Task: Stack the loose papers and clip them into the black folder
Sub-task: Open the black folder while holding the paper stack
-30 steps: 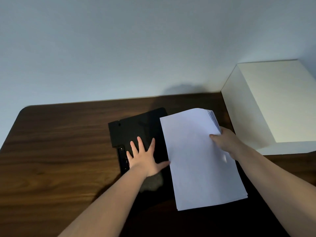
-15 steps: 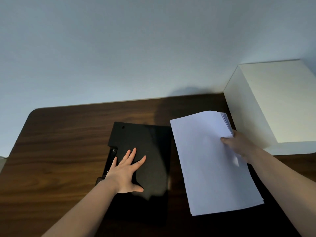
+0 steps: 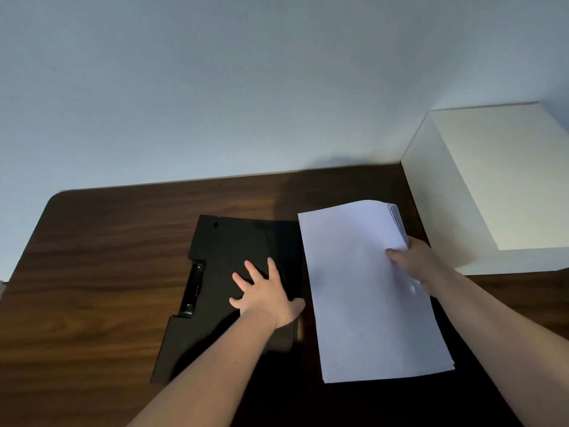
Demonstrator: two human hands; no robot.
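The black folder lies flat on the dark wooden table, its metal clip showing along the left edge. My left hand presses flat on the folder's right half, fingers spread. Just right of the folder, a stack of white papers is held at its right edge by my right hand, thumb on top. The far right corner of the stack fans slightly, and its near end rests low over the table.
A white box-shaped cabinet stands against the table's right side, close to my right hand. A pale wall runs behind the table's back edge. Bare wood lies left of the folder.
My left hand has slid right across the folder to its right half. The folder has turned a little. The papers stay in my right hand beside it.
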